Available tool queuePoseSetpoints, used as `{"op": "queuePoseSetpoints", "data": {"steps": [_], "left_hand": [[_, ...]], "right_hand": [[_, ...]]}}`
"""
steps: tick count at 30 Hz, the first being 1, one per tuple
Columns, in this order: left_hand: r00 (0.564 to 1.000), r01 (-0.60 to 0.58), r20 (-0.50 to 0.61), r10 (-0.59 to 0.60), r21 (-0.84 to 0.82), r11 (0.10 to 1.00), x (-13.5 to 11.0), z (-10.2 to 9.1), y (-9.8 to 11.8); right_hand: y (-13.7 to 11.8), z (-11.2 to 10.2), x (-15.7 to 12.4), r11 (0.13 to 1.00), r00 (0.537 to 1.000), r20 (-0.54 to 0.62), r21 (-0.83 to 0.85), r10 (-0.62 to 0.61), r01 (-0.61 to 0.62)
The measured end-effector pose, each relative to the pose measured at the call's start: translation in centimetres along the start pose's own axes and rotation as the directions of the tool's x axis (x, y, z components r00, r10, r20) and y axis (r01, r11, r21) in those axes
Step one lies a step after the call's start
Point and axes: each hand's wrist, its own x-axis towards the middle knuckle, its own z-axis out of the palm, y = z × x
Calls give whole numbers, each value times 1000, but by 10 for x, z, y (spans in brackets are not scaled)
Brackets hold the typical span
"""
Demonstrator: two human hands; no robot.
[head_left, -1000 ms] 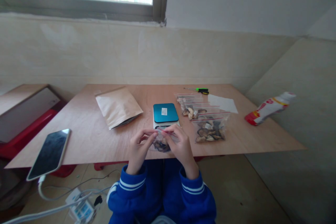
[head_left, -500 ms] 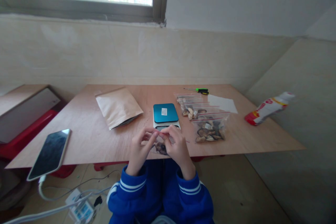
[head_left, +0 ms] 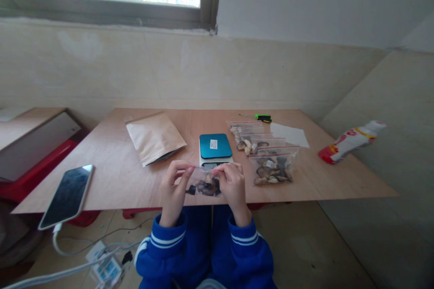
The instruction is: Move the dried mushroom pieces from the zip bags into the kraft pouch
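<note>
A small clear zip bag [head_left: 204,184] with dark dried mushroom pieces hangs over the near edge of the plywood table [head_left: 111,171]. My left hand [head_left: 173,187] pinches the bag's top edge at its left end. My right hand [head_left: 231,184] pinches the same edge at its right end. Just behind the bag sits a small scale [head_left: 214,148] with a teal top. Both sleeves are blue with white stripes.
Several filled zip bags [head_left: 271,167] lie right of the scale. A brown paper pouch [head_left: 154,137] lies to its left, a phone [head_left: 68,195] at the table's left edge. A green-handled tool [head_left: 261,118], white paper [head_left: 290,134] and a red-white bottle [head_left: 351,141] are at the right.
My hands have spread apart along the bag's top edge, left hand to the left, and the bag now hangs stretched between them. The view shifted slightly.
</note>
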Motion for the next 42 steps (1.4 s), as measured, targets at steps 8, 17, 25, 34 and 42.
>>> {"op": "queuePoseSetpoints", "data": {"steps": [8, 17, 25, 34, 42], "left_hand": [[989, 71, -126, -75, -41, 997, -1, -1, 0], [971, 92, -216, -106, -74, 993, 8, -16, -8], [956, 76, -266, -123, -180, 981, 7, -14, -9], [919, 86, -363, -155, -198, 976, 13, -27, -20], [951, 69, -284, -125, -199, 978, 13, -18, -17]], "right_hand": [[3, -4, 1, 999, 997, 69, 9, 42, -43], [8, -6, -2, 999, 999, 46, -29, 26, -24], [10, -6, -1, 984, 983, 162, 143, 86, -110], [17, -5, -2, 972, 978, 186, 192, 99, -135], [18, -16, -4, 969, 980, 98, 161, 171, -185]]}}
